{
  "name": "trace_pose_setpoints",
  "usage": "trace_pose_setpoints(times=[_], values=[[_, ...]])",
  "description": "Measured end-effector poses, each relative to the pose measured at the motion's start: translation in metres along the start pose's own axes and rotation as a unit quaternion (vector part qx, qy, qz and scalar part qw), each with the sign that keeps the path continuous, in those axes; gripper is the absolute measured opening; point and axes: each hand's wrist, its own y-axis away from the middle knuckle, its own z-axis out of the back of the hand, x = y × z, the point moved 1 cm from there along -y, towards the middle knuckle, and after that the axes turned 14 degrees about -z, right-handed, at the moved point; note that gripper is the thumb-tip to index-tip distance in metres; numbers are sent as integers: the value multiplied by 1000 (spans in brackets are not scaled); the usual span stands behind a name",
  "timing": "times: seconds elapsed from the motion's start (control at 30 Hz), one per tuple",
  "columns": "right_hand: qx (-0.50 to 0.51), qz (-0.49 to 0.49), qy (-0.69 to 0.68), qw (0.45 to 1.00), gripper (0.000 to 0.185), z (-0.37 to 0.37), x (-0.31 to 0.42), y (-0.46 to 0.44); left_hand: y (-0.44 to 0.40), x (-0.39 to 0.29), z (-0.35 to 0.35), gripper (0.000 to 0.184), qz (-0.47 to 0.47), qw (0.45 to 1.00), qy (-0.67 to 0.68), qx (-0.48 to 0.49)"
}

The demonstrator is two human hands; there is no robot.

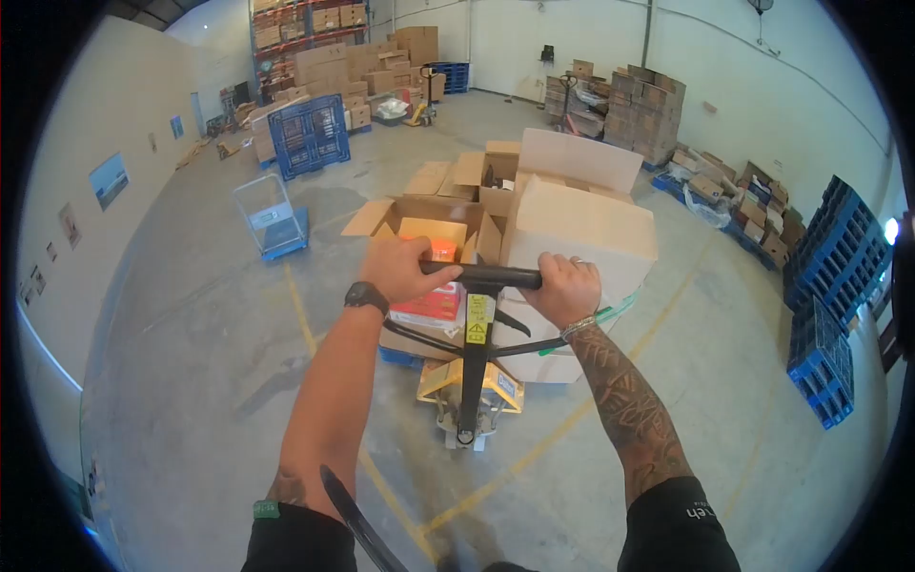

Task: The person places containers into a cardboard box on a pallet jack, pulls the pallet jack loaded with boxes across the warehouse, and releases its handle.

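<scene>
My left hand (396,271) is closed around the left end of the black handle bar (491,275) of a yellow pallet jack (441,380). Around the bar's right end, my right hand (566,290) is wrapped. A yellow warning label (477,318) shows on the upright handle shaft. Just beyond the handle, a load of cardboard boxes stands on the jack: an open brown box (438,208) with red and orange items inside on the left, and a large white box (581,229) on the right. A blue pallet edge shows under the load at the left.
A clear-sided blue cart (274,227) and an upright blue pallet (310,135) stand ahead on the left. Stacked boxes (643,110) and scattered cartons (753,205) lie along the right wall. Blue pallets (822,362) lean at the far right. Yellow lines cross the floor.
</scene>
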Motion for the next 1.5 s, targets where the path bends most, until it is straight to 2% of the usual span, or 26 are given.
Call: trace_pose_setpoints(times=[0.17, 0.3, 0.37, 0.5, 0.57, 0.7, 0.77, 0.8, 0.9, 1.1, 1.17, 1.2, 1.3, 1.43, 1.5], values=[[-32, -16, 35, 999, 45, -28, -37, -27, -57, 24, -44, 54, -38, 999, 17, 5], [-39, -13, 38, 998, 46, -65, -65, -61, -103, 35, -62, 55, -17, 999, 33, 10], [-38, -29, 47, 998, 45, -85, -79, -73, -131, 45, -76, 62, -13, 999, 34, 3], [-30, -32, 41, 998, 43, -139, -100, -91, -165, 81, -117, 60, -18, 1000, 4, 24], [-23, -30, 40, 998, 42, -172, -107, -99, -181, 105, -143, 58, -44, 999, 3, 3], [-19, -30, 38, 999, 42, -228, -128, -120, -216, 136, -182, 59, -8, 1000, 11, 10], [-21, -34, 39, 998, 42, -253, -142, -141, -244, 151, -198, 61, -1, 1000, -1, 28], [-23, -36, 44, 998, 43, -264, -151, -151, -261, 160, -206, 62, 25, 997, 39, 57], [-33, -43, 59, 997, 45, -299, -184, -187, -313, 173, -227, 63, -1, 999, 22, 28], [-34, -33, 59, 997, 43, -370, -248, -240, -398, 203, -282, 65, -4, 999, 26, 47], [-3, -48, 61, 997, 41, -395, -269, -256, -425, 212, -303, 65, 4, 997, 41, 72], [-2, -55, 68, 996, 41, -406, -280, -269, -444, 218, -316, 59, -24, 999, 42, 19], [-2, -53, 67, 996, 41, -447, -307, -292, -483, 242, -353, 60, -30, 999, 30, 12], [-4, -59, 52, 997, 44, -500, -351, -335, -548, 265, -385, 60, -23, 999, 31, 19], [-4, -50, 62, 997, 45, -527, -364, -350, -573, 282, -403, 67, -12, 997, 45, 60]])
